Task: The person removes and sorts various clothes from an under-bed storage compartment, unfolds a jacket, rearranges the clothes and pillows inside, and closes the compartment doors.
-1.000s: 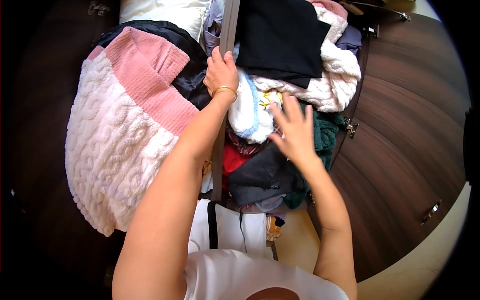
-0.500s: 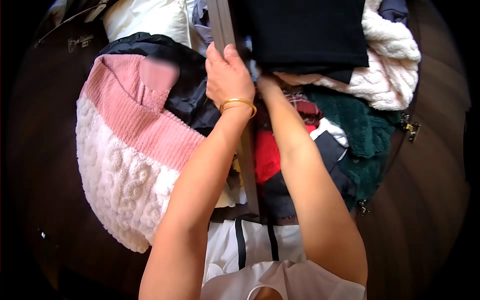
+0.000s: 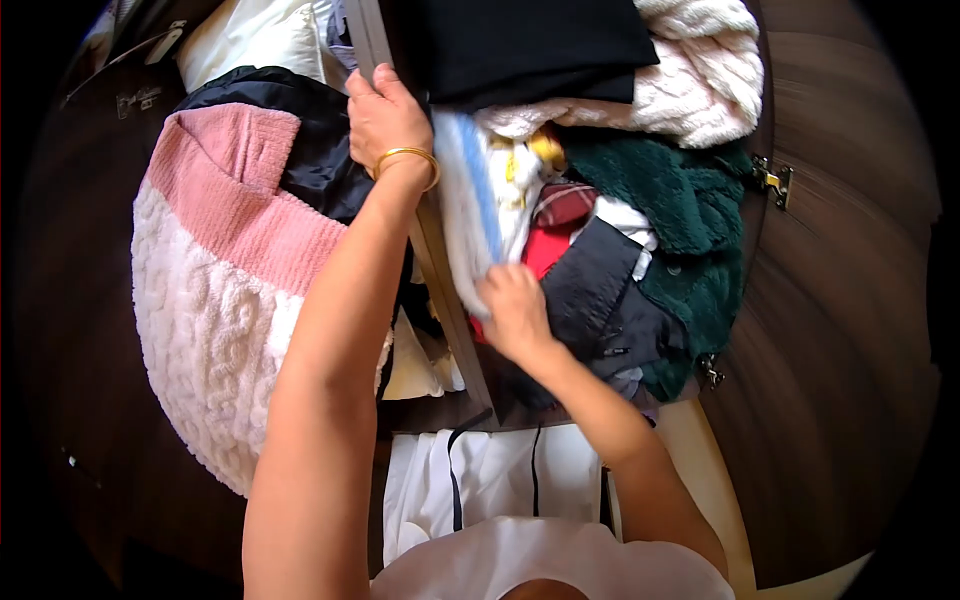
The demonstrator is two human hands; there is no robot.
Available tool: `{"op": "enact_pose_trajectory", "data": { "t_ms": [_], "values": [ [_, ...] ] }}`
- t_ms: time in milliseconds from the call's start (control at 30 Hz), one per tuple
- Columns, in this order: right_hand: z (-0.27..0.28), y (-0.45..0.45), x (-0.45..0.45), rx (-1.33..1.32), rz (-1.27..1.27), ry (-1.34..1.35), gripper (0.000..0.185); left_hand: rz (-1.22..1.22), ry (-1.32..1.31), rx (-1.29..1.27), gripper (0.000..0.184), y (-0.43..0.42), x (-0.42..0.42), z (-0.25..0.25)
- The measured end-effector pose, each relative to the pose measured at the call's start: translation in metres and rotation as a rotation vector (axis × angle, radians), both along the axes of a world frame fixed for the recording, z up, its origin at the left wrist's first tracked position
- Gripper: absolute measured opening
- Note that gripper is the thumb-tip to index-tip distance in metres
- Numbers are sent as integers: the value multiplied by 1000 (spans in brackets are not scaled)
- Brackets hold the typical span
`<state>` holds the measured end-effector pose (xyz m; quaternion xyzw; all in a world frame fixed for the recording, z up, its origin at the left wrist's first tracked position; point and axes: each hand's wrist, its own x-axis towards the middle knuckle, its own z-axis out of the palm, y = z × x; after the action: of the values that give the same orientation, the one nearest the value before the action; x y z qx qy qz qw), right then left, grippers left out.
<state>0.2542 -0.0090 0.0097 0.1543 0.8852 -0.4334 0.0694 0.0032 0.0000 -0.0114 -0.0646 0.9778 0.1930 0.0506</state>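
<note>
My left hand (image 3: pixel 388 125), with a gold bangle at its wrist, is wrapped round the edge of the brown upright panel (image 3: pixel 368 35). Right of the panel, my right hand (image 3: pixel 515 310) is closed on the lower end of a fluffy white and blue cloth (image 3: pixel 475 200), which is blurred and stretched along the panel. Beside it lie a yellow-patterned white piece, a red cloth (image 3: pixel 545 250), a plaid piece (image 3: pixel 565 204) and a dark grey garment (image 3: pixel 595 280). A dark green fleece (image 3: pixel 690 200) is to their right.
A folded black garment (image 3: pixel 530 50) rests on a cream fluffy one (image 3: pixel 700 80) at the top. Left of the panel are a pink and white knit (image 3: pixel 230 290), a black shiny garment (image 3: pixel 325 170) and a white pillow (image 3: pixel 255 45). The right door (image 3: pixel 850 280) stands open.
My right hand has come back from deep beside the panel, drawing the white and blue cloth down towards me. My left hand stays on the panel. The view has shifted.
</note>
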Motion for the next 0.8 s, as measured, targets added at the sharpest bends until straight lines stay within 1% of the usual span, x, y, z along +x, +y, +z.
{"op": "enact_pose_trajectory", "data": {
  "t_ms": [100, 167, 200, 233, 267, 300, 333, 367, 400, 433, 467, 500, 533, 567, 600, 633, 667, 733, 767, 800],
  "values": [
    [0, -7, 18, -49, -25, -51, 27, 0, 0, 8, 49, 1, 1, 0],
    [-31, 2, -3, -140, -196, -9, 26, -9, 7, 4, 49, 1, -1, -1],
    [-58, 8, -19, -353, -467, 114, 25, -11, 16, 9, 49, 2, -2, -2],
    [-86, 20, -45, -820, -706, 115, 25, -10, 17, 9, 49, 0, -1, -3],
    [-55, 54, -79, -711, -562, 177, 29, -11, 31, -10, 48, 0, -1, -4],
    [-54, 69, -108, -699, -358, 118, 31, -16, 16, -20, 47, -2, -1, -5],
    [-112, 60, -122, -552, -176, 67, 35, -28, 5, -22, 47, -2, -3, -7],
    [-116, 64, -130, -187, 2, -199, 39, -34, 18, -11, 45, -1, -1, -6],
    [-173, 62, -136, 60, 69, -90, 48, -13, 0, -5, 47, 2, 0, -3],
    [-205, 63, -148, 195, 77, -144, 47, 7, -7, 0, 50, 4, 0, -1],
    [-224, 65, -160, 253, 61, -228, 45, 32, -15, -11, 52, 2, -2, -2],
    [-238, 63, -171, 253, 66, -323, 44, 22, 57, -5, 52, -3, -2, -7],
    [-253, 62, -182, 227, 76, -412, 43, 13, 15, 12, 52, -3, -2, -2],
    [-264, 62, -190, 174, 90, -479, 41, 11, 42, 11, 52, -4, -3, -6],
    [-267, 62, -196, 87, 109, -511, 40, 7, 61, 21, 52, -3, -3, -4],
    [-267, 63, -196, -39, 126, -496, 39, -7, -24, -3, 51, -1, -3, 1],
    [-264, 67, -191, -187, 147, -424, 38, 14, -21, 42, 44, 3, -2, 9],
    [-169, 90, -167, -381, 216, -318, 42, -3, 20, 78, 44, 6, 5, 17],
    [-140, 90, -137, -175, 169, -91, 47, 16, 24, 67, 44, 3, -1, 5],
    [-96, 86, -102, -159, 47, 105, 49, 15, -14, 63, 44, 2, -1, 8]
  ]
}}
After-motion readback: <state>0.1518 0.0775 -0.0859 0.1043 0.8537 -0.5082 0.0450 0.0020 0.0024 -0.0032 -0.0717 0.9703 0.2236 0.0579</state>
